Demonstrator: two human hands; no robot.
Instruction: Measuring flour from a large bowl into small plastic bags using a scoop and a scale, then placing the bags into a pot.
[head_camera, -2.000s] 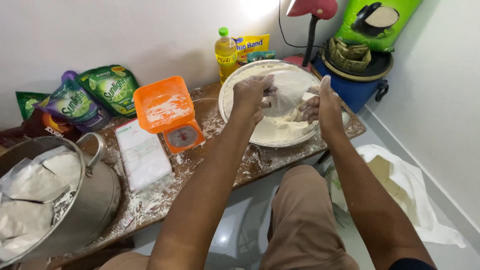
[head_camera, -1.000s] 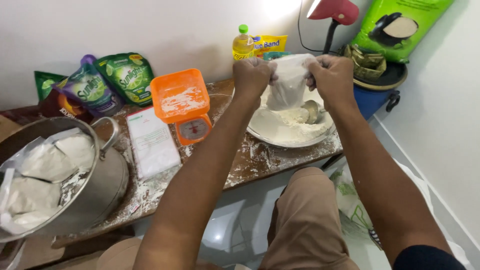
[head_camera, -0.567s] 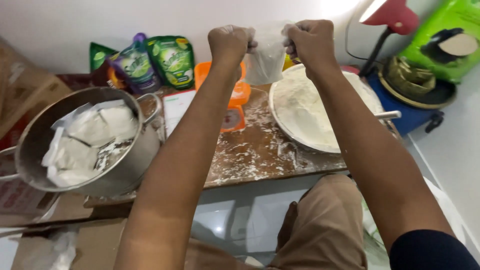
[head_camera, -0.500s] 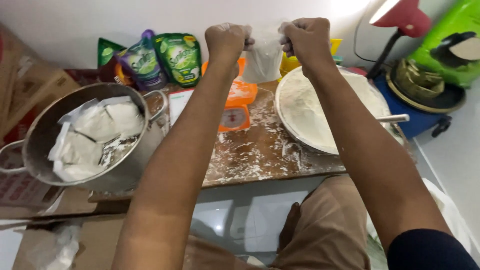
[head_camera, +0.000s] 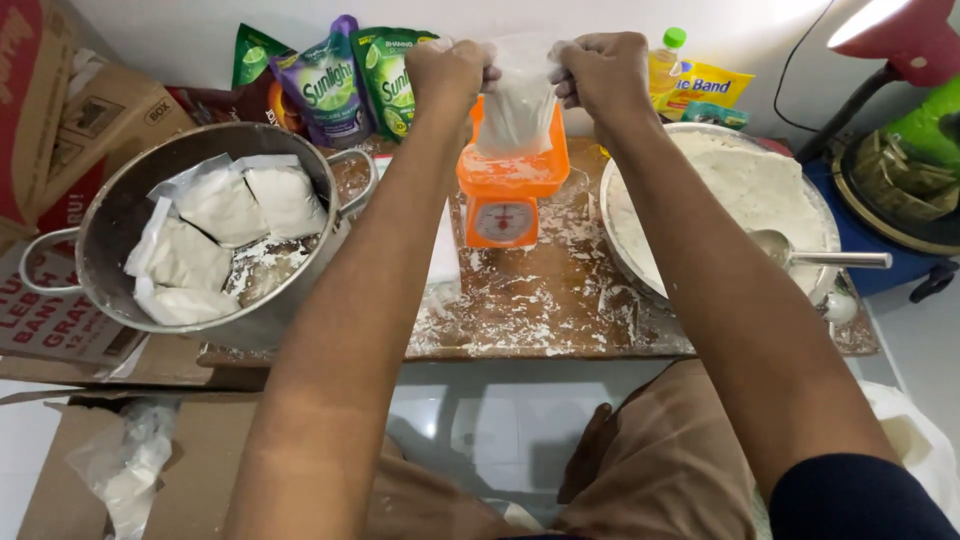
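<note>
You have one clear plastic bag of flour (head_camera: 517, 105) in the air, held between your two hands just above the one orange kitchen scale (head_camera: 510, 190), not resting on its tray. To your left stands one large metal pot (head_camera: 120, 215) holding four filled, closed flour bags (head_camera: 215, 235) piled on a dusting of loose flour. To your right sits one wide round metal tray (head_camera: 625, 255) heaped with loose flour, with one metal spoon (head_camera: 800, 255) lying in it, handle pointing right. Behind the scale, three detergent pouches (head_camera: 335, 85) lean against the wall, two green and one purple, and one yellow oil bottle with a green cap (head_camera: 668, 65) stands near the tray. All this rests on one low wooden board (head_camera: 540, 310) smeared with spilled flour. Both your arms are stretched straight forward and raised. Your left hand (head_camera: 447, 72) is curled tight, pinching the bag's top left corner; your right hand (head_camera: 600, 72) is curled the same way on the top right corner, knuckles up, so the bag hangs between them.
</note>
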